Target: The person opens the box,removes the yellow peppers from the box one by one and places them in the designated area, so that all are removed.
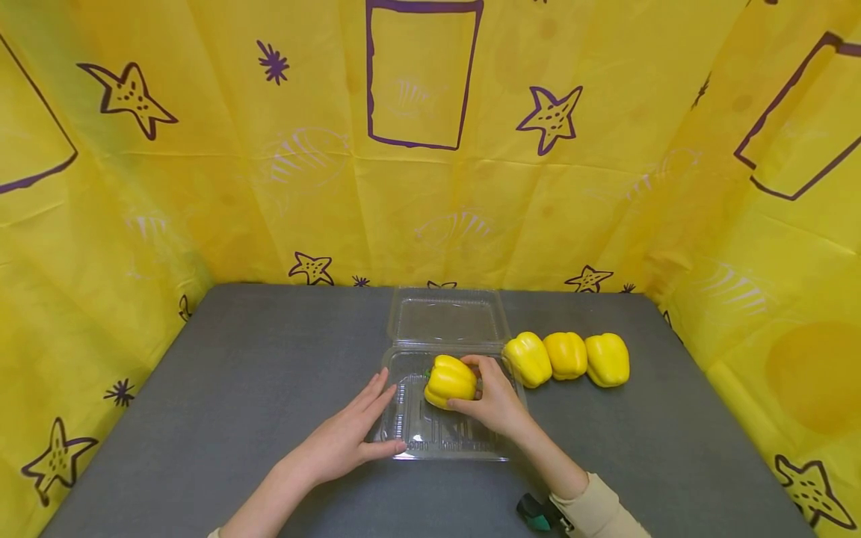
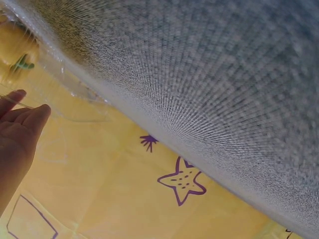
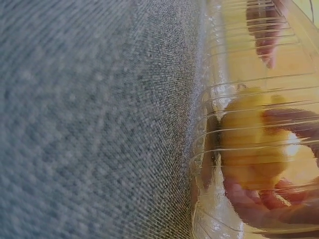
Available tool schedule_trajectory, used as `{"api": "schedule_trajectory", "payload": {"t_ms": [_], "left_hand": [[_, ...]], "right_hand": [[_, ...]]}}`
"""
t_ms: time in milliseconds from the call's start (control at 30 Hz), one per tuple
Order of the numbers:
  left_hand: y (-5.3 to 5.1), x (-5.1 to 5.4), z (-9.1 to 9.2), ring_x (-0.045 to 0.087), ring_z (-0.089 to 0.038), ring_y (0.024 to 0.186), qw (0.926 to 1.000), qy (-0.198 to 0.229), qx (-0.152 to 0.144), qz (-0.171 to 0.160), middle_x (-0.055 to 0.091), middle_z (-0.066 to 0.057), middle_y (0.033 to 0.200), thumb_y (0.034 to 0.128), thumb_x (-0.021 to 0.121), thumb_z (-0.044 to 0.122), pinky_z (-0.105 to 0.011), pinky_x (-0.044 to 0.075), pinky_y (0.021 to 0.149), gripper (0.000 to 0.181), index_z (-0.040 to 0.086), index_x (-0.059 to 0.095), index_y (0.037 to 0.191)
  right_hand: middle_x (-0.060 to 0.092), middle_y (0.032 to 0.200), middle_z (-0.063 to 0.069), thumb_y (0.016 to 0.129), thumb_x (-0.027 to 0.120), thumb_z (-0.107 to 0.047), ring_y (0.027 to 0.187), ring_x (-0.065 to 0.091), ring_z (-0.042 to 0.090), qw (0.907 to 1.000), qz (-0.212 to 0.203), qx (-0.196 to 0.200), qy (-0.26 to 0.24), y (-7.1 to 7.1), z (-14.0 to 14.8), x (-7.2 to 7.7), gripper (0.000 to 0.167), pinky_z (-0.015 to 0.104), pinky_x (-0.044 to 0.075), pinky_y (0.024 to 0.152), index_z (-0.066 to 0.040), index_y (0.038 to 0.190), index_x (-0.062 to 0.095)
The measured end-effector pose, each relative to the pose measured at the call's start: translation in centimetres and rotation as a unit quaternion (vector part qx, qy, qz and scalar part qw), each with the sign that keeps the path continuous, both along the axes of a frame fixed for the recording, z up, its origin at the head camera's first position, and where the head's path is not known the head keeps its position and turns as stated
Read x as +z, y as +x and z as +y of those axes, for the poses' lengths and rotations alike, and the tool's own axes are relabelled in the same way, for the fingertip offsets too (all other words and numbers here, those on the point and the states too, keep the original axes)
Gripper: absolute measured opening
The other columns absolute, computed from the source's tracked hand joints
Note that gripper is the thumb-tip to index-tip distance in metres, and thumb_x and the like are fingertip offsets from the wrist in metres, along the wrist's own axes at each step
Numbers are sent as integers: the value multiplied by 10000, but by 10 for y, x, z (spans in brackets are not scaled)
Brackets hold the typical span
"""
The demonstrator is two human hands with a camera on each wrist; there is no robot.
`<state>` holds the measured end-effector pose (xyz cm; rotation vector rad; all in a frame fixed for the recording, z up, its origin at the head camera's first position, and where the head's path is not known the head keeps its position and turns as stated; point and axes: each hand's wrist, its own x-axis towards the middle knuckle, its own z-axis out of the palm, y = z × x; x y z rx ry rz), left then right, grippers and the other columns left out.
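A clear plastic clamshell container (image 1: 494, 448) lies on the grey table with its lid (image 1: 447, 317) folded back. Over its tray, my right hand (image 1: 498, 400) holds a yellow bell pepper (image 1: 447, 381) from the right side, thumb nearest me. The pepper lies on its side, green stem to the left; whether it touches the tray floor I cannot tell. My left hand (image 1: 343, 441), fingers extended, touches the container's left edge. Through the ribbed plastic wall, the right wrist view shows the pepper (image 3: 249, 139) blurred, with fingers around it.
Three more yellow bell peppers (image 1: 567, 356) stand in a row right of the container, the nearest against its edge. A black and green wrist strap (image 1: 534, 514) is near my right sleeve. Yellow patterned cloth (image 1: 430, 194) walls the table's back and sides.
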<state>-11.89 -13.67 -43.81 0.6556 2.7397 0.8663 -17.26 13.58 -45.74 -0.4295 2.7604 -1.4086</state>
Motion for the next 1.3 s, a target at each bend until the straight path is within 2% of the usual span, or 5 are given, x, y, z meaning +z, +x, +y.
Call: {"api": "schedule_trajectory", "payload": {"t_ms": [167, 700, 1300], "left_hand": [[0, 0, 0, 127, -269, 1476, 10000, 0, -16, 27, 78, -71, 1629, 848, 685, 553, -571, 300, 1082, 904, 91, 314, 1532], [0, 0, 0, 131, -267, 1475, 10000, -7, -3, 22, 75, -63, 1629, 849, 679, 562, -569, 296, 1086, 905, 93, 315, 1532], [0, 0, 0, 138, -285, 1474, 10000, 0, 1, 54, 87, -79, 1628, 847, 672, 575, -589, 308, 1069, 911, 82, 321, 1528]], "right_hand": [[507, 1187, 136, 736, 866, -205, 1011, 511, 255, 10000, 42, 41, 61, 1, 1, 0, 698, 408, 555, 786, -3, 1306, 517], [520, 1149, 80, 697, 884, -194, 1001, 509, 221, 10000, 28, -18, 61, 2, 1, 2, 687, 398, 556, 784, -40, 1265, 530], [569, 1115, 28, 656, 910, -259, 1003, 539, 204, 9994, 218, -137, 224, 2, 1, 3, 692, 299, 513, 733, -87, 1226, 557]]}}
